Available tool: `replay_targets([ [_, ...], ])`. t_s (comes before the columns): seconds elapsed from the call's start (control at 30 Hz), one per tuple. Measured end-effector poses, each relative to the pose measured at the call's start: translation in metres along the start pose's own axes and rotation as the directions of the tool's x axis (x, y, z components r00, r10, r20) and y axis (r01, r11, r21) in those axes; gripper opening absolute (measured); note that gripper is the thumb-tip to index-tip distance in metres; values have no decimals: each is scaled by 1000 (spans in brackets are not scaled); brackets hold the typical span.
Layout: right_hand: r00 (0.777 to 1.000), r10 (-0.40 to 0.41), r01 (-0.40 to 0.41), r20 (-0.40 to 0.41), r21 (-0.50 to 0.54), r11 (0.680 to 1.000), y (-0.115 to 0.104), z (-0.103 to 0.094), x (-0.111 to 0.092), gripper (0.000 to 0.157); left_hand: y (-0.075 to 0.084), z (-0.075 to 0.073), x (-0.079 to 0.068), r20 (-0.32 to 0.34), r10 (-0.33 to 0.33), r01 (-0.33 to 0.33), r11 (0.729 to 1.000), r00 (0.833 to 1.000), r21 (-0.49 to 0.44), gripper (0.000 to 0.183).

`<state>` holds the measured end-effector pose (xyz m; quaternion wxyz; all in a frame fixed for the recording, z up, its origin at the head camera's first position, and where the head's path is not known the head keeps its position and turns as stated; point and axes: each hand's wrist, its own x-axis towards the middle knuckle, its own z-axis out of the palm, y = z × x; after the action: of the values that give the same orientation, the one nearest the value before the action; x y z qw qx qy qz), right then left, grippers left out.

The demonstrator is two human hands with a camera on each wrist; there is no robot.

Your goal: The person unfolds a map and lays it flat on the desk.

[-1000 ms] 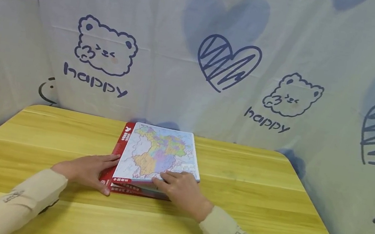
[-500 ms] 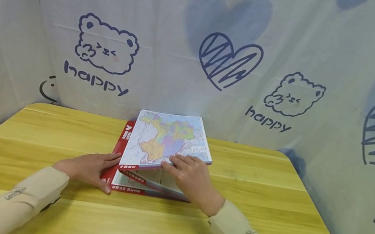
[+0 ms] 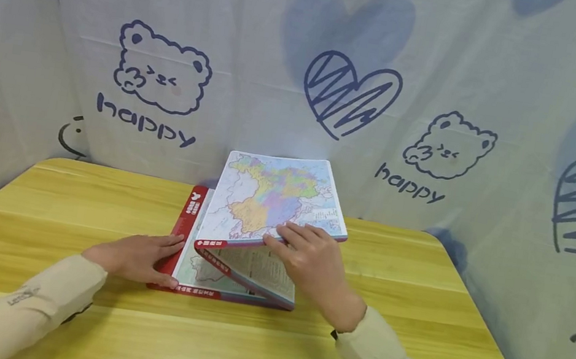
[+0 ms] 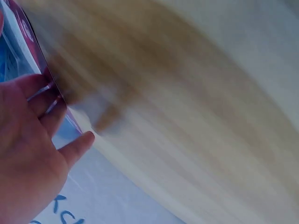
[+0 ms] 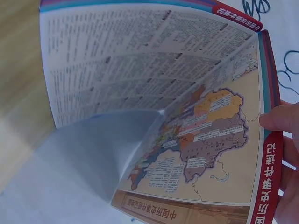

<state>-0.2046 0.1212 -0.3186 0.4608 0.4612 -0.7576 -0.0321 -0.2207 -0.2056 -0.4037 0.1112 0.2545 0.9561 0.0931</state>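
Observation:
A folding map [image 3: 275, 193] with red title tabs stands partly unfolded in a zigzag in the head view, its coloured top panel raised and tilted. My right hand [image 3: 311, 264] pinches that panel by its near edge. The right wrist view shows the thumb [image 5: 278, 117] on the panel's inner face and the other fingers behind its edge. Flat on the table, the bottom panel has a red strip [image 3: 182, 219] along its left side. My left hand [image 3: 136, 257] rests on this strip with fingers extended. Its palm hides part of the strip.
A yellow wood-grain table [image 3: 412, 322] lies beneath the map. White cloth [image 3: 254, 106] printed with bears and hearts hangs behind it and at both sides. The raised panel's far edge is close to the back cloth in the head view.
My right hand has moved up and rightward, raising the top panel away from the bottom one. The gap between the folds has widened. My left hand stays nearly in place.

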Motion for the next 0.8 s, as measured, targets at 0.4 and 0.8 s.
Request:
replay_targets([
  [0.4,997,81,-81,1,25,996,20,-29,-2,26,7,3,1,-25,-30,33,994,999,108,97],
  [0.8,993,112,-111,-24,30,993,39,-52,-11,25,-4,2,-3,-7,-57,58,997,998,50,100],
])
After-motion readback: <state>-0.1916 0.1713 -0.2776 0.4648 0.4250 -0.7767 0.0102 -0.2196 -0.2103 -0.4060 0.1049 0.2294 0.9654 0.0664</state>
